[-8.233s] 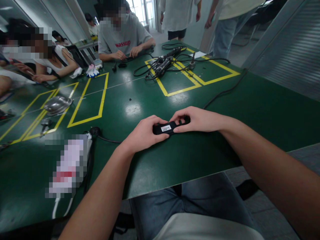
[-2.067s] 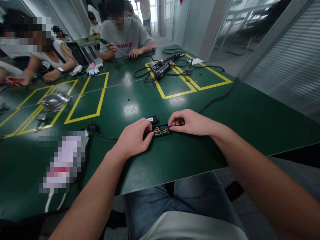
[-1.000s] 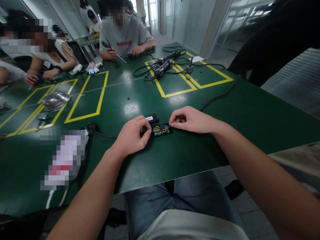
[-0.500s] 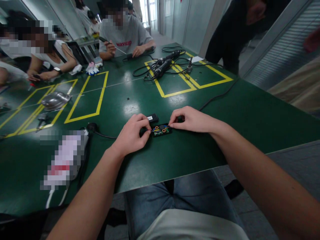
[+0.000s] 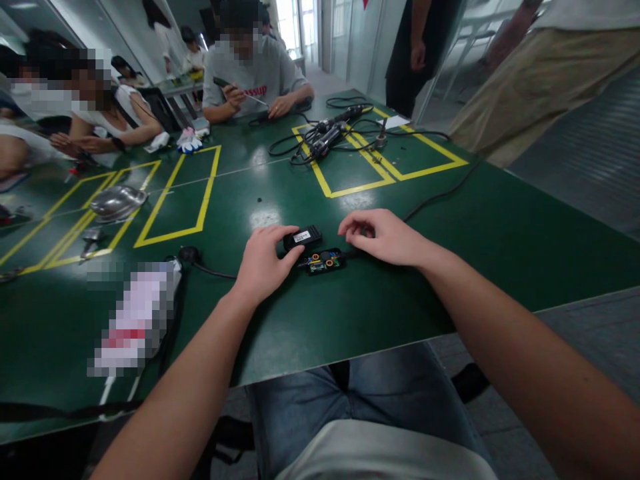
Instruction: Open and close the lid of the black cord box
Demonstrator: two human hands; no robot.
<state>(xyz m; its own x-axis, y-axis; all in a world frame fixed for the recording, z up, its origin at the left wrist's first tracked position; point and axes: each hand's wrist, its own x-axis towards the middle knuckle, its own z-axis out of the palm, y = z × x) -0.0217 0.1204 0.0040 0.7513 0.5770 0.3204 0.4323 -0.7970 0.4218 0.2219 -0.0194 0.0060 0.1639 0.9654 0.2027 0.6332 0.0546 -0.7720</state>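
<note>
My left hand (image 5: 267, 261) has its thumb and fingers round the left end of a black plastic cover (image 5: 313, 235) with a white label. Just below the cover lies an uncovered black housing with a small circuit board (image 5: 325, 262). Coloured wires and copper-coloured rings show on the board. A black cable (image 5: 215, 273) runs in from the left, passing under my left hand. My right hand (image 5: 375, 233) hovers at the housing's upper right, fingers loosely bent and apart, holding nothing. Another black cable (image 5: 435, 194) leads away behind it.
On the green table (image 5: 240, 220) are yellow tape outlines, a pile of black cabled tools (image 5: 325, 137) and a shiny metal part (image 5: 117, 202). A pale pouch (image 5: 135, 310), partly blurred out, lies left. Across the table a person (image 5: 250, 73) holds a screwdriver (image 5: 253, 98). Other people are around.
Both hands have let go of the wires at the board's ends. My left hand has shifted up onto the cover, which now sits turned; my right hand has lifted away, its fingers loosened.
</note>
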